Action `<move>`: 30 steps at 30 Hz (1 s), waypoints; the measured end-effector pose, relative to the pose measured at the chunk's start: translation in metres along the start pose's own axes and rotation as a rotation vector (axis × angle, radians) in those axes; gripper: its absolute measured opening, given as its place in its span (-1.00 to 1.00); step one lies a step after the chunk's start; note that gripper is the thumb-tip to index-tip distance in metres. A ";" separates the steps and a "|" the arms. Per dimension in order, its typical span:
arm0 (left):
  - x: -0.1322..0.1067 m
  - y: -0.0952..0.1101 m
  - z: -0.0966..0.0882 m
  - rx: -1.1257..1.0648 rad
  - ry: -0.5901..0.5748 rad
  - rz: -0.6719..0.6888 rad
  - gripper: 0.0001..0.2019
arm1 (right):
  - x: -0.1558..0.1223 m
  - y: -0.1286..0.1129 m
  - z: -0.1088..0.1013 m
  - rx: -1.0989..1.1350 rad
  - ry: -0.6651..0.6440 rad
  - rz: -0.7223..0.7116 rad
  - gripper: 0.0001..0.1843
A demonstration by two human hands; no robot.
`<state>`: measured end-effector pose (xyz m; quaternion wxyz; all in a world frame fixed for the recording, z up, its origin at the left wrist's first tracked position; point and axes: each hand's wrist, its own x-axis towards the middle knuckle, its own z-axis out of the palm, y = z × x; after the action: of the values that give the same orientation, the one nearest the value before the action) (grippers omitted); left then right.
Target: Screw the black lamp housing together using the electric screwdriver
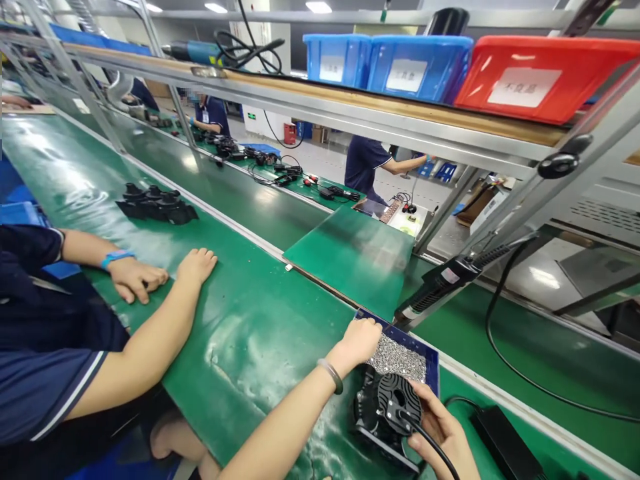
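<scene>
My left hand, with a bead bracelet on the wrist, rests knuckles-up on a blue tray full of small silver screws. Its fingers are curled down into the pile. My right hand grips the right edge of a black round finned part lying on the green belt just in front of the tray. A black cable runs from the part under my thumb. An electric screwdriver hangs slanted, its tip just right of my left hand.
A co-worker on the left rests both hands on the green conveyor. A pile of black parts lies farther up the belt. A black power adapter sits at the right. Blue bins and a red bin stand on the overhead shelf.
</scene>
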<state>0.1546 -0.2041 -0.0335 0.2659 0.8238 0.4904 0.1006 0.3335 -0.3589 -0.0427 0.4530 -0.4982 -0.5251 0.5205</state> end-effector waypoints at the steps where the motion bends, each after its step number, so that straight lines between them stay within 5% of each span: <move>1: -0.003 0.000 -0.002 -0.053 0.030 0.007 -0.80 | 0.001 -0.005 0.001 -0.034 -0.021 -0.008 -0.29; 7: -0.032 0.000 -0.013 -0.487 0.186 -0.026 -0.78 | 0.018 -0.037 -0.026 -0.207 -0.156 -0.035 -0.21; 10: -0.052 0.003 -0.014 -0.731 0.171 -0.063 -0.79 | 0.052 -0.060 -0.040 -0.258 0.048 -0.160 -0.44; 13: -0.069 0.006 -0.014 -1.238 0.090 -0.120 -0.71 | 0.100 -0.085 -0.036 -0.230 0.320 -0.388 -0.30; 16: -0.079 0.007 -0.015 -1.516 0.013 -0.133 -0.66 | 0.140 -0.106 -0.018 -0.134 0.296 -0.483 -0.32; 19: -0.084 0.007 -0.018 -1.424 0.013 -0.091 -0.77 | 0.154 -0.119 0.000 -0.071 0.219 -0.464 -0.47; 24: -0.087 0.006 -0.025 -1.152 0.072 0.071 -0.96 | 0.135 -0.131 0.012 -0.001 0.341 -0.587 -0.52; 27: -0.089 0.006 -0.028 -0.953 0.165 0.243 -0.93 | 0.120 -0.135 0.010 0.030 0.355 -0.589 -0.51; 30: -0.092 0.005 -0.031 -0.749 0.261 0.428 -0.84 | 0.110 -0.135 0.000 0.054 0.214 -0.453 -0.52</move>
<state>0.0991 -0.2752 0.0035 0.4547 0.7342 0.2680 0.4271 0.3163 -0.2442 0.0869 0.6243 -0.4080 -0.5583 0.3635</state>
